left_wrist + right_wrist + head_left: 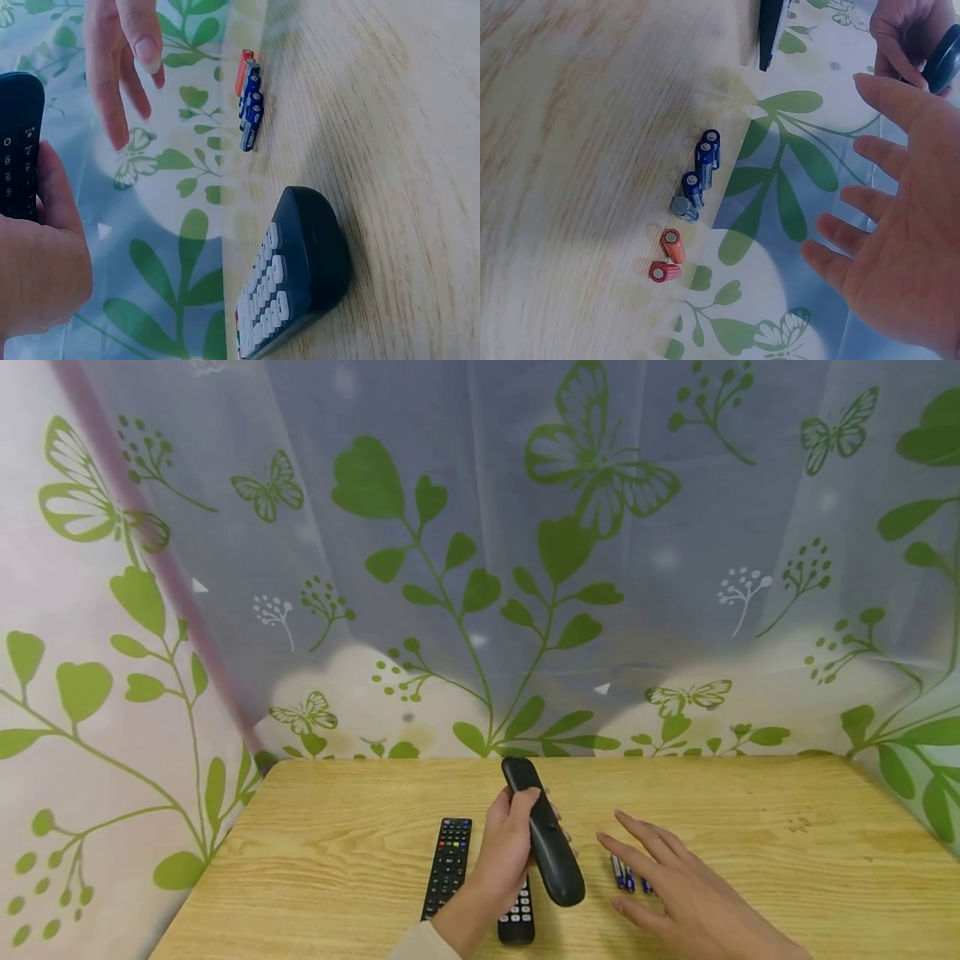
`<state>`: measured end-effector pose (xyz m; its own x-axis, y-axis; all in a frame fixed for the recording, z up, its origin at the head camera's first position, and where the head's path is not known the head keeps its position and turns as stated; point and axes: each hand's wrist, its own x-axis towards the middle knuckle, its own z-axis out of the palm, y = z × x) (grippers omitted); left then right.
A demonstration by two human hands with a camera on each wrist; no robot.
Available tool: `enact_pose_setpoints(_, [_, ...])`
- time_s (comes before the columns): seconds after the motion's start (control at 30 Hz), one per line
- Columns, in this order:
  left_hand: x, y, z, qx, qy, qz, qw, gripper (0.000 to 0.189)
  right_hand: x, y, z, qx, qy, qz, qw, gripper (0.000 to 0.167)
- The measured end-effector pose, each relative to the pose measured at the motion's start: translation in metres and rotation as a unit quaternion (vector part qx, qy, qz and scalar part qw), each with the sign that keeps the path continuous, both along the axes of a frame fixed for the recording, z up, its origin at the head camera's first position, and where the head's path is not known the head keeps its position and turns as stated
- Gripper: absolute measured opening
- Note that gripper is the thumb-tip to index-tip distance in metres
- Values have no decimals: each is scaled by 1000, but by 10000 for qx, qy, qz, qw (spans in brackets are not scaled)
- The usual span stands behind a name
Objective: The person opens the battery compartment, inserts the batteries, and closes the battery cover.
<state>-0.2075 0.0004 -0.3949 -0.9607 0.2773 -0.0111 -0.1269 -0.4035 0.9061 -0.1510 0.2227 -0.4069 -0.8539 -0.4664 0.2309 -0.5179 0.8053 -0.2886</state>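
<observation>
My left hand (498,847) grips a black remote control (555,856), thumb across its smooth back, which faces up in the head view. Its buttons show on the other face in the left wrist view. To the right, my right hand (693,897) hovers with fingers spread and holds nothing. Below it lie several loose batteries (617,872), partly hidden by that hand in the head view. The right wrist view shows them on the table: blue ones (704,163), a silvery one (684,209), an orange one (673,247) and a red one (664,271).
A second black remote (448,864) with colored buttons lies left of my left hand. Another remote (517,928) with white buttons lies partly under the held one. The wooden table (337,835) ends at a curtain (465,568) printed with leaves and butterflies.
</observation>
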Motion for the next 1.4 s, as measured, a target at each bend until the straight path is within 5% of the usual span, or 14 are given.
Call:
enact_pose_setpoints(0.3, [1, -5, -4, -27, 1, 175, 9998, 43, 0, -10, 6, -183, 713, -67, 9973, 54])
enact_pose_setpoints(0.53, [3, -8, -8, -174, 60, 273, 9995, 44, 3, -28, 13, -607, 1581, 47, 9855, 47])
enact_pose_setpoints(0.7, [3, -9, -11, -390, 212, 284, 9986, 40, 4, -42, 15, -831, 1802, 256, 9798, 42])
enact_pose_setpoints(1.2, [10, -11, -14, -1250, 678, 411, 9890, 35, 4, -74, 6, -1440, 1383, 406, 9790, 31])
enact_pose_setpoints(1.4, [12, -11, -13, -1218, 690, 434, 9892, 32, 6, -80, 7, -1595, 692, 257, 9844, 29])
